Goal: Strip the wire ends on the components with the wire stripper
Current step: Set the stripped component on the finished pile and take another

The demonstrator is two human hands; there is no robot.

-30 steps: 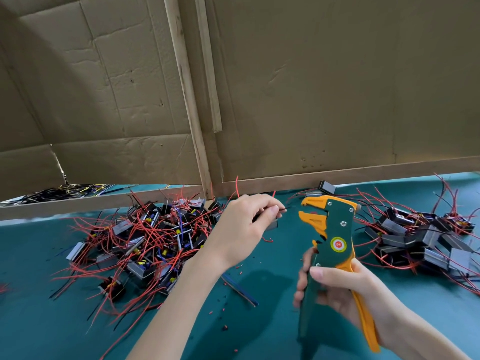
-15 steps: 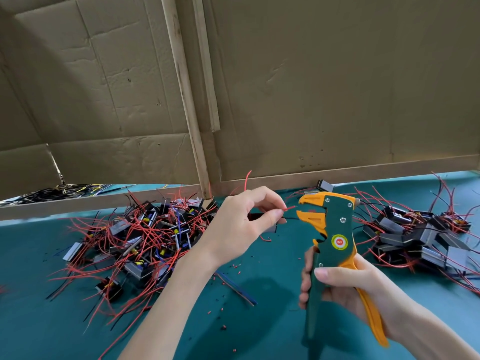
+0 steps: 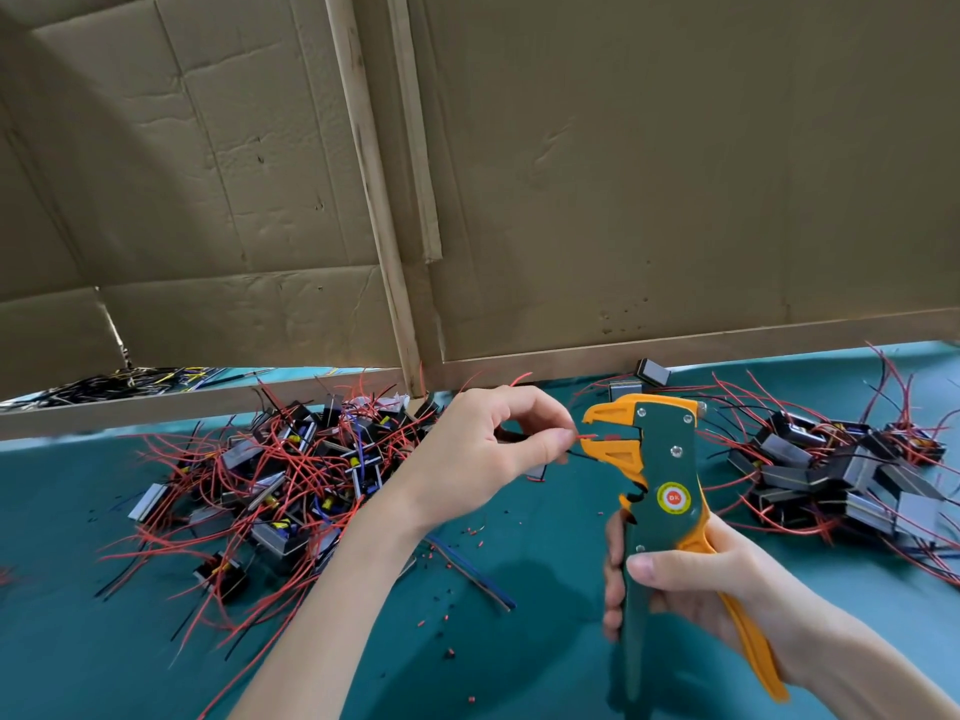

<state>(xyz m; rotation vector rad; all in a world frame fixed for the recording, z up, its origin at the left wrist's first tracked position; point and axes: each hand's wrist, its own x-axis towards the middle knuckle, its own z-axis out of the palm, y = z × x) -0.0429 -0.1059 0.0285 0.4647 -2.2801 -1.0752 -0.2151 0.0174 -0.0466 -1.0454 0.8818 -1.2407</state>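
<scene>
My right hand grips the handles of a green and orange wire stripper, held upright with its orange jaws pointing left. My left hand holds a small component, mostly hidden behind the fingers, and pinches its red wire between thumb and forefinger. The wire's tip lies inside the stripper's jaws. A black wire runs just below it.
A heap of components with red and black wires lies left on the teal table. A second heap lies right. Cardboard walls with wooden battens stand behind. Bits of cut insulation and a blue-grey strip lie near the middle.
My left hand has brought the red wire rightward until its tip entered the stripper's jaws. The stripper has stayed upright in my right hand.
</scene>
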